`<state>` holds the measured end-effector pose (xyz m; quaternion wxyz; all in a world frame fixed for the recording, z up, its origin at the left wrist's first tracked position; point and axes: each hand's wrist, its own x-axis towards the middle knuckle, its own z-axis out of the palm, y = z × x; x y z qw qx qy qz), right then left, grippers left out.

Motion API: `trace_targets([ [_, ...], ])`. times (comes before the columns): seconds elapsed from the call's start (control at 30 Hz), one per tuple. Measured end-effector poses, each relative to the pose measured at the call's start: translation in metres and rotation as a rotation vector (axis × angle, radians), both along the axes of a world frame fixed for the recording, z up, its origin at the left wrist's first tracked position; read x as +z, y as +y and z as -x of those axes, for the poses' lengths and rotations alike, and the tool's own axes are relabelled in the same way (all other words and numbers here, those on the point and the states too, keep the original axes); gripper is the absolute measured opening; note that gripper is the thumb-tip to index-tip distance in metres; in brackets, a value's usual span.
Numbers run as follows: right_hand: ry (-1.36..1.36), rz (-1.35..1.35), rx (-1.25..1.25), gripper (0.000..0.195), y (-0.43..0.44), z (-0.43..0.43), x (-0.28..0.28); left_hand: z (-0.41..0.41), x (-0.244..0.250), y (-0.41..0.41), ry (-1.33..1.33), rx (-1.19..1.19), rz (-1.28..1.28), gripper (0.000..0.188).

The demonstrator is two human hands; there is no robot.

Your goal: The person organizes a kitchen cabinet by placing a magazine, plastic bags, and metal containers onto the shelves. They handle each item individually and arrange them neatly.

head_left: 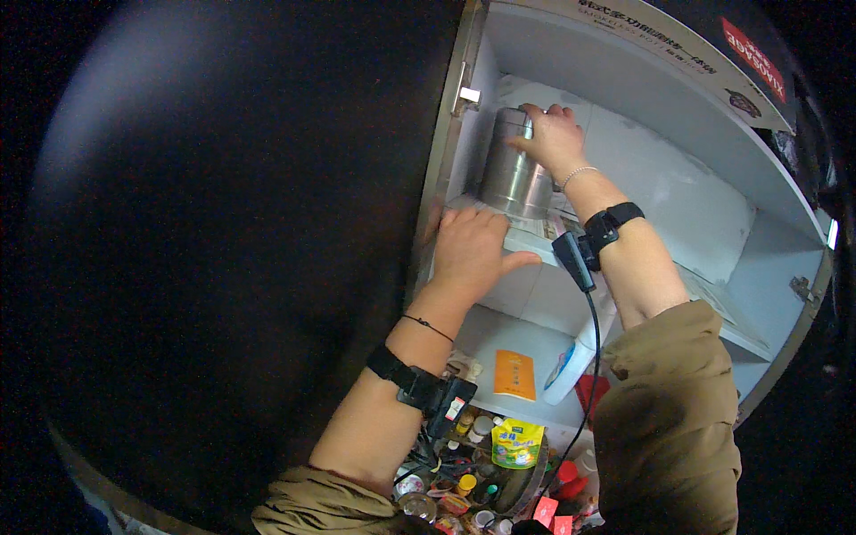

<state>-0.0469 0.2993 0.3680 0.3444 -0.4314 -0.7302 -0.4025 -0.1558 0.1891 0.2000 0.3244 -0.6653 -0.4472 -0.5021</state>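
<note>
A cylindrical stainless-steel canister (pixel 509 170) stands at the left end of a newspaper-lined cabinet shelf (pixel 528 242). My right hand (pixel 556 139) is at its upper right side, the thumb across the front and the fingers around the top. Below the canister, my left hand (pixel 470 249) rests at the shelf's front edge by the cabinet's left side, thumb spread out and nothing visibly held. The fingertips' exact contact with the shelf is hard to see.
On the lower shelf are an orange booklet (pixel 514 376) and a white bottle (pixel 565 371). Beneath it, a yellow pouch (pixel 517 443) lies among several jars and bottles. A printed box (pixel 659 47) sits on top. A dark cable (pixel 594 348) hangs from my right forearm's strapped device.
</note>
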Motion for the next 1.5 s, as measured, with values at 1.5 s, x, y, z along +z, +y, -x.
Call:
trace_targets([
  [1.5,0.608,0.221,0.625,0.066,-0.211,-0.179,-0.107,-0.004,0.001,0.004,0.039,-0.035,0.056,0.056],
])
